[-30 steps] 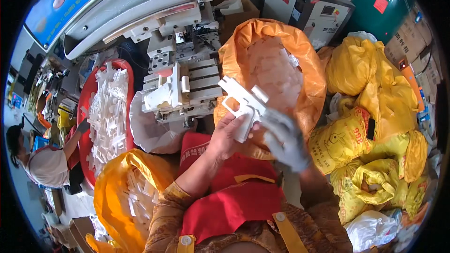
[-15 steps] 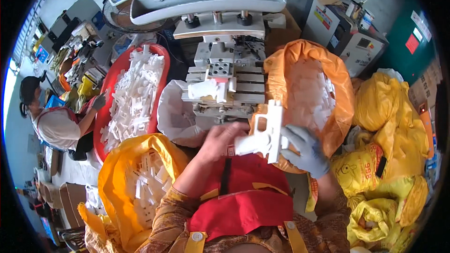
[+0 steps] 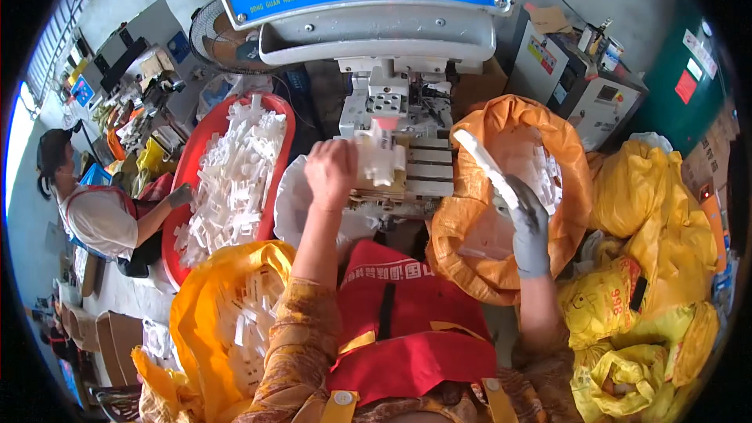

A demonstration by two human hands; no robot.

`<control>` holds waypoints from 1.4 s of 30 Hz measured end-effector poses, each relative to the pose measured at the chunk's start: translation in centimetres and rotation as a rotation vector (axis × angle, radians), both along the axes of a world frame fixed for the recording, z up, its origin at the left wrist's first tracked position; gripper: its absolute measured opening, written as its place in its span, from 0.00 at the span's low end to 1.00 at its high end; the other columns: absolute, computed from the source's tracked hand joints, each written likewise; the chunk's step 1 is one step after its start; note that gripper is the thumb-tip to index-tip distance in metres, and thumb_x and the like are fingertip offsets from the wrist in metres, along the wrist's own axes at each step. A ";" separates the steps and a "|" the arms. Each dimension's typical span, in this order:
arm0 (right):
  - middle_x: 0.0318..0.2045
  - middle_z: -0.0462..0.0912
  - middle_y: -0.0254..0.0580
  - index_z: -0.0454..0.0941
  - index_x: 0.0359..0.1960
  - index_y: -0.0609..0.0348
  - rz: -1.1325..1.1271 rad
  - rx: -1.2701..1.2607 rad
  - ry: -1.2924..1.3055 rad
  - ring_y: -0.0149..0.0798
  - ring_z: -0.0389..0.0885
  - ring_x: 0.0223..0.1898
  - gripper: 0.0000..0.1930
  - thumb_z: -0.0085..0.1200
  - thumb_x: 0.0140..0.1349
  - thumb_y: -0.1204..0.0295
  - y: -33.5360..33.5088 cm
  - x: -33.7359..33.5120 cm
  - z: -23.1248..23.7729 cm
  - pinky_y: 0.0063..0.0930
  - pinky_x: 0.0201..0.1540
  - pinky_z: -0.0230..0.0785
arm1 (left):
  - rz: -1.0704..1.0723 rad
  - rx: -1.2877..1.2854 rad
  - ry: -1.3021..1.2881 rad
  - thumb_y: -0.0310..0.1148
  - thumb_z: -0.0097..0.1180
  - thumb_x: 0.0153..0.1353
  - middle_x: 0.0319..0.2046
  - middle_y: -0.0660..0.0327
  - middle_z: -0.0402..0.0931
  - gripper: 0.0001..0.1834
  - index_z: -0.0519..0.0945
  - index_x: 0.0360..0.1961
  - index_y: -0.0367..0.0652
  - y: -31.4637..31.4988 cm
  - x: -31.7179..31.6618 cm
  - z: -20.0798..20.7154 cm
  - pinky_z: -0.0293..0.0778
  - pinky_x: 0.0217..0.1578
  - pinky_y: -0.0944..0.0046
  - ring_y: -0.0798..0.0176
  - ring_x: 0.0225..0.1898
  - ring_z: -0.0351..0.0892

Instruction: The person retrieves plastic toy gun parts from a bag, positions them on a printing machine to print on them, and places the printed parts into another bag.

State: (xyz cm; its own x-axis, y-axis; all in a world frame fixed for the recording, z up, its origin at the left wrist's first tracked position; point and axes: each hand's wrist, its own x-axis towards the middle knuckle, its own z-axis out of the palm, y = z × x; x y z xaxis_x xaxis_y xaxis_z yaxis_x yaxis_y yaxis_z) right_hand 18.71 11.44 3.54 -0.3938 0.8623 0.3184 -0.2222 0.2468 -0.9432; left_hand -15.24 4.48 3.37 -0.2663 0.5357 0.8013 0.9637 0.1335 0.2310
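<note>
My bare left hand (image 3: 331,172) is at the machine's worktable, its fingers closed at the left end of a white plastic toy pistol (image 3: 381,158). That piece lies under the pink print pad (image 3: 385,123) of a pad printing machine (image 3: 376,43) and looks slightly blurred. My right hand (image 3: 529,227), in a grey glove, grips another white toy pistol (image 3: 487,166), seen nearly edge-on and tilted up to the left. It is held over the mouth of an orange woven sack (image 3: 462,219) with white pieces inside.
A red tub (image 3: 283,141) heaped with white plastic parts stands to the left. Nearer is a yellow sack (image 3: 188,305) of parts. A white bag (image 3: 290,207) hangs beside the worktable. Yellow sacks (image 3: 634,196) crowd the right. At far left sits a co-worker (image 3: 102,215), one gloved hand at the tub.
My left hand has moved forward to the worktable. My right hand has carried its toy pistol away to the right, over the orange sack. The view has shifted, showing more of the machine's top.
</note>
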 end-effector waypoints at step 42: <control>0.43 0.79 0.46 0.76 0.52 0.53 -0.406 0.622 -0.564 0.49 0.78 0.45 0.21 0.58 0.54 0.73 -3.1 2.8 2.4 0.38 0.46 0.72 | -1.485 -0.130 -1.662 0.44 0.61 0.60 0.62 0.52 0.63 0.44 0.49 0.70 0.46 -1.3 21.9 -5.0 0.71 0.54 0.53 0.54 0.58 0.69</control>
